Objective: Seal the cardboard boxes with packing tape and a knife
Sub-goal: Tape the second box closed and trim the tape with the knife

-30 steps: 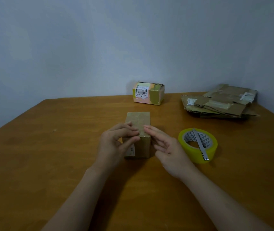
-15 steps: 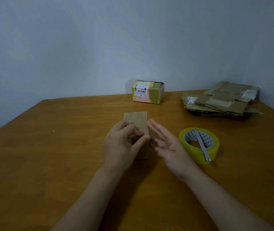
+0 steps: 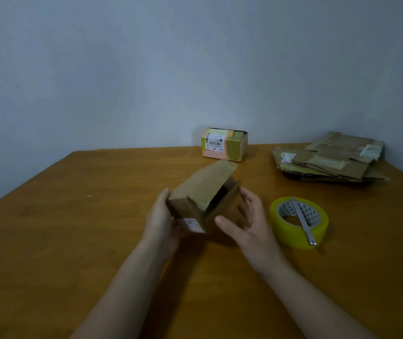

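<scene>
Head view:
- Small cardboard box was held tilted over wooden table, between both hands, flap on right side ajar.
- Left hand grasped box's near left end, thumb on edge, fingers underneath.
- Right hand was released, fingers spread beside ajar flap; contact unclear.
- Yellow tape roll lay flat just right of right hand, metal knife resting across it.
- Labelled box stood at far edge; flattened cardboard pile lay far right.
</scene>
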